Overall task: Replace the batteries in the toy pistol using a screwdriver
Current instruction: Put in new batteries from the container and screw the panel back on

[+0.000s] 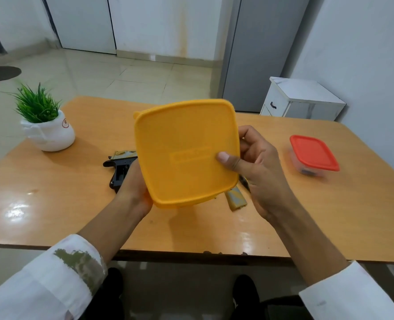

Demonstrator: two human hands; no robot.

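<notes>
While both hands hold a yellow lid point(186, 151) tilted up above the wooden table point(306, 215), the right hand point(258, 167) pinches its right edge, thumb pressed on top and the other fingers curled behind. The left hand point(133, 188) grips the lower left corner from beneath; its fingers are hidden behind the lid, so I cannot tell how they lie. Just beyond the left hand lies the toy pistol point(119, 167), partly hidden. Near the right hand's wrist lies a small cover piece point(236, 199). Well to the right of the right fingers stands a clear box with a red lid point(313, 153), something dark inside.
</notes>
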